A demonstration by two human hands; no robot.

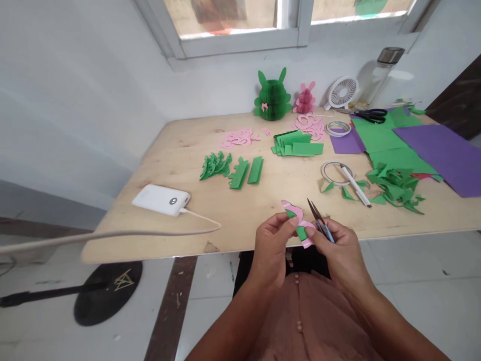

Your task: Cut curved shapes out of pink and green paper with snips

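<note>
Near the table's front edge, my left hand (273,245) pinches a pink and green paper cutout (299,213) between thumb and fingers. My right hand (340,243) touches the cutout's lower right end with its thumb and also holds small scissors (318,216), whose blades point up and away with a small gap between them. Folded green strips (255,169) and a cluster of green cut pieces (215,165) lie beyond my left hand. Green scraps (398,188) and a white marker (355,185) resting on a tape roll (326,175) are beyond my right hand.
A white power bank (161,199) with a cable lies on the left. Green (273,98) and pink paper figures (305,99), a fan (342,93) and a glass bottle (379,75) stand at the back. Black scissors (372,116) and purple paper (443,150) lie on the right.
</note>
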